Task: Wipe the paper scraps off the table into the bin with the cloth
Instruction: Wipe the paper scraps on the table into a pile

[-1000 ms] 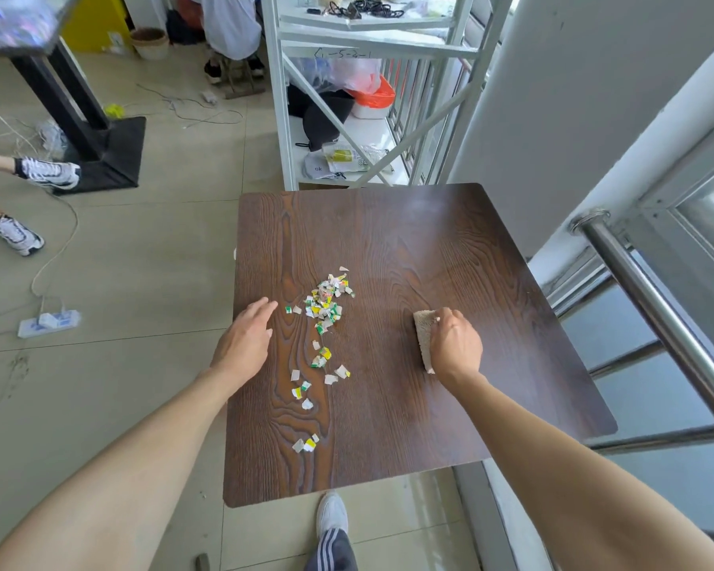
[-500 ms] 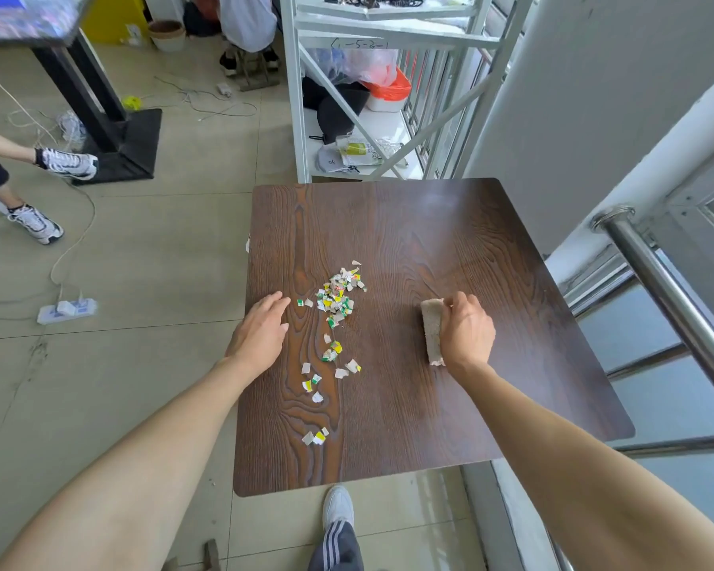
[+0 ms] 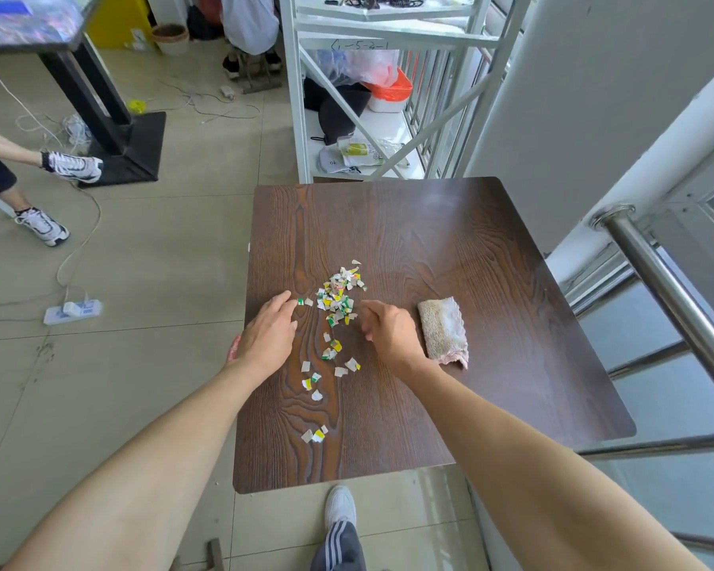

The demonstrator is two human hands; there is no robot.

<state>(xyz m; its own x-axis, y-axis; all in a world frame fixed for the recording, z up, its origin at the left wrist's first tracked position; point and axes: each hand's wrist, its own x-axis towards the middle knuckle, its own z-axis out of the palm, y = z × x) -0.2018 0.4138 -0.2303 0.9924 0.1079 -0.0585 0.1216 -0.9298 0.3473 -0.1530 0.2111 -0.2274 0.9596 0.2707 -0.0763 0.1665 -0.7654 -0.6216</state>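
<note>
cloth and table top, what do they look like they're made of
Cloth: looks like terry towelling, beige and matt, with a nubby looped pile and a worn paler patch. Table top: dark brown wood grain, smooth with a faint sheen; probably laminate or veneer, can't tell which.

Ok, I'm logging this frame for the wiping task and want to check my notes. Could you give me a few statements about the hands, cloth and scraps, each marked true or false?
1. The right hand is gripping the cloth. False: the cloth lies flat on the table just right of that hand, not held.
2. The paper scraps lie between the two hands. True.
3. The left hand rests on the table near its left edge. True.
4. A bin stands on the table beside the scraps. False: no bin is on the table.
5. Some scraps trail toward the table's near edge. True.
</note>
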